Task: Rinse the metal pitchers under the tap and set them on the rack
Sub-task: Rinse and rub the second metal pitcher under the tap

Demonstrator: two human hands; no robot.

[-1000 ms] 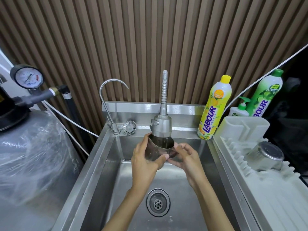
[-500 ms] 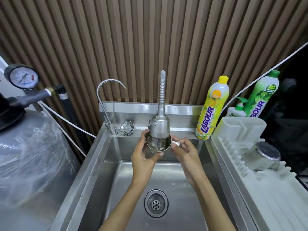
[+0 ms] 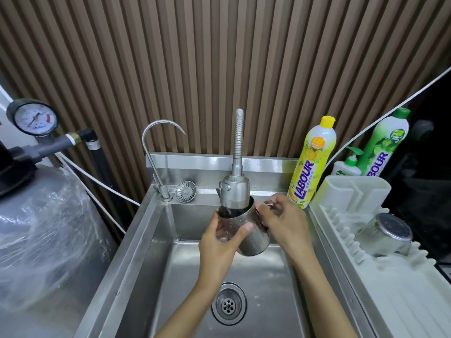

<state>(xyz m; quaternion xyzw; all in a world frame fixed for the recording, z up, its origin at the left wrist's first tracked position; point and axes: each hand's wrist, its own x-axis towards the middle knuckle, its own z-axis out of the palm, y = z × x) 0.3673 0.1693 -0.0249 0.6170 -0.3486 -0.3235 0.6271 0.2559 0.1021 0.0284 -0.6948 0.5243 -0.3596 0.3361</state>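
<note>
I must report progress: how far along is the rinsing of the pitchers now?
Done: a first pitcher rests on the rack. In hand: the left hand and right hand hold a second pitcher under the tap. Left: set it on the rack too. No more pitchers show.

I've got one steel pitcher (image 3: 252, 234) right under the tap (image 3: 235, 191), and the spray head's lower end sits just inside its open mouth. It's tilted, mouth up and to the left, flat base low and to the right, sides shiny. The left hand (image 3: 219, 242) wraps its body and the right hand (image 3: 283, 223) grips the handle side. The second pitcher (image 3: 385, 234) lies on the white rack (image 3: 395, 296), tipped, round base facing up, leaning among the pegs, well apart from the first.
</note>
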